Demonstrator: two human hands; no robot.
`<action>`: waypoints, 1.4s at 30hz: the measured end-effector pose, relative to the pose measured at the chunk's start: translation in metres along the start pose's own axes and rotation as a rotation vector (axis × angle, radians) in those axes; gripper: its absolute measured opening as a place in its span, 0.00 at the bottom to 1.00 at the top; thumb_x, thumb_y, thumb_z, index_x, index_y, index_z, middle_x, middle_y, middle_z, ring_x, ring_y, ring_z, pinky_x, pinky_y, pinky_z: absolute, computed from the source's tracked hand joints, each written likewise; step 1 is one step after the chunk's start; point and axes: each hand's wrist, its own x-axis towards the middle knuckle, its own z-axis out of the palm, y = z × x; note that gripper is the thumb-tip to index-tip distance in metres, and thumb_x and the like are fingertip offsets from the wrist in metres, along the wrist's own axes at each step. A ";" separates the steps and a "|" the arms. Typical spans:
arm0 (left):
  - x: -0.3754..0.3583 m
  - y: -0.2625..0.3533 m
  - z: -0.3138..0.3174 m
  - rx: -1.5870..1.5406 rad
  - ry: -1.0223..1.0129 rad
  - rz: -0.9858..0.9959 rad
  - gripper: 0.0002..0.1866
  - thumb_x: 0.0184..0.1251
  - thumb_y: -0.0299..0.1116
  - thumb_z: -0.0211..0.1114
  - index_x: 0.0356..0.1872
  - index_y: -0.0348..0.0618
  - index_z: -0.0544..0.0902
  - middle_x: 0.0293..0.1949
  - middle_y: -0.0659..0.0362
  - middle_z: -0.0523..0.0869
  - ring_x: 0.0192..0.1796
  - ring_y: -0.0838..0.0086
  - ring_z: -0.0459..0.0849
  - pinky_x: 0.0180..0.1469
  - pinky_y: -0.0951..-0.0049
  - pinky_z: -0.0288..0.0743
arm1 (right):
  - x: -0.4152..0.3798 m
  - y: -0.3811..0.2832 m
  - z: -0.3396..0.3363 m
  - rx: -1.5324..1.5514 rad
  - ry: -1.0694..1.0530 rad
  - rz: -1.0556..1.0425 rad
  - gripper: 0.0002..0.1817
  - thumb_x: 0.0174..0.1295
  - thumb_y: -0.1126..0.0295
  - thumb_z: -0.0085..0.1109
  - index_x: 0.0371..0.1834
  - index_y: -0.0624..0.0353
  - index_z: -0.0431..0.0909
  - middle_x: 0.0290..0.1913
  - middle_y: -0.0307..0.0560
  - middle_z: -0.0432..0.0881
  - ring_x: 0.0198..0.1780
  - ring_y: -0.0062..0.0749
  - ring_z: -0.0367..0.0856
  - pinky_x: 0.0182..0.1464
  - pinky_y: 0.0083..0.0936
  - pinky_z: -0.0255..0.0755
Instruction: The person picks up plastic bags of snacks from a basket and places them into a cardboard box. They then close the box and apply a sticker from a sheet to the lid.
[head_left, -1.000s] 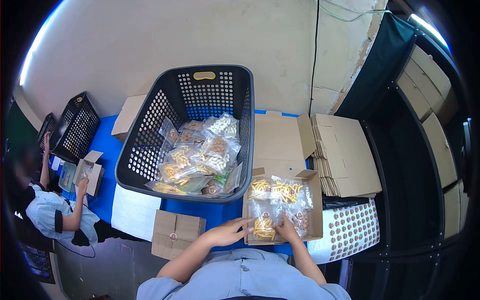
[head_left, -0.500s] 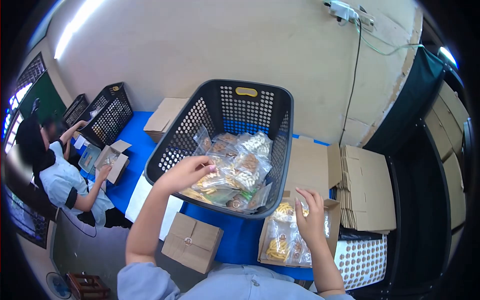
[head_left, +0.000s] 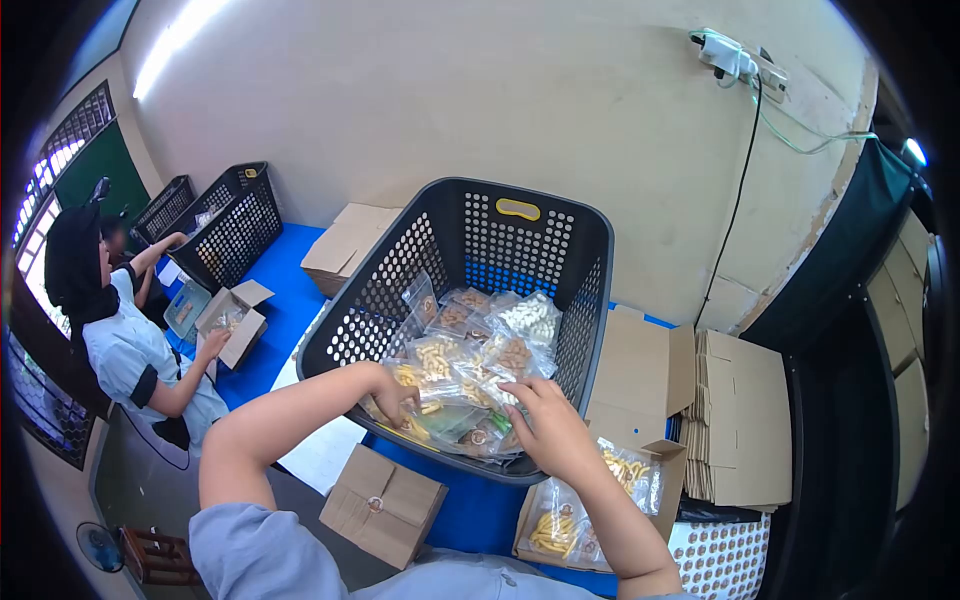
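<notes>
A large black perforated basket (head_left: 335,355) holds several clear packets of snacks, some with white pieces (head_left: 530,318), others yellow or brown. My left hand (head_left: 385,390) reaches over its front left side, fingers curled down onto a packet of yellow sticks (head_left: 412,428); the fingertips are partly hidden. Over the front right rim comes my right hand (head_left: 550,425), thumb and fingers apart, touching the packets at the right of the pile. Below my right forearm, an open cardboard box (head_left: 672,490) contains packets of yellow sticks (head_left: 553,533) and other snacks.
A closed cardboard box (head_left: 383,505) with a round sticker stands at the front. Flattened cartons (head_left: 745,420) and a sticker sheet (head_left: 715,555) lie to the right. At the left, a co-worker (head_left: 125,340) handles an open box (head_left: 240,325) beside another black basket (head_left: 235,230).
My left hand has lowered into the front left of the pile. My right hand has moved from above the open box up and left into the basket. The view has shifted slightly.
</notes>
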 end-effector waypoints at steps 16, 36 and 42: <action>-0.012 0.005 -0.014 -0.151 -0.260 0.119 0.54 0.48 0.77 0.62 0.73 0.54 0.63 0.72 0.46 0.61 0.75 0.53 0.56 0.70 0.51 0.60 | 0.003 -0.005 -0.003 -0.012 0.010 0.069 0.14 0.65 0.69 0.56 0.53 0.58 0.77 0.48 0.51 0.79 0.53 0.47 0.75 0.55 0.37 0.69; -0.030 -0.017 -0.045 -1.344 0.767 0.622 0.22 0.74 0.45 0.54 0.58 0.37 0.76 0.49 0.59 0.85 0.51 0.77 0.81 0.55 0.72 0.74 | 0.000 -0.003 0.001 0.010 0.044 0.091 0.15 0.65 0.66 0.57 0.53 0.58 0.78 0.48 0.53 0.80 0.52 0.48 0.76 0.56 0.38 0.68; -0.050 0.076 -0.037 -0.820 0.822 0.582 0.24 0.75 0.46 0.50 0.65 0.41 0.69 0.54 0.49 0.80 0.53 0.68 0.80 0.55 0.64 0.74 | -0.003 -0.017 -0.008 0.398 -0.213 0.279 0.48 0.63 0.55 0.63 0.79 0.50 0.41 0.70 0.60 0.65 0.70 0.47 0.66 0.62 0.43 0.69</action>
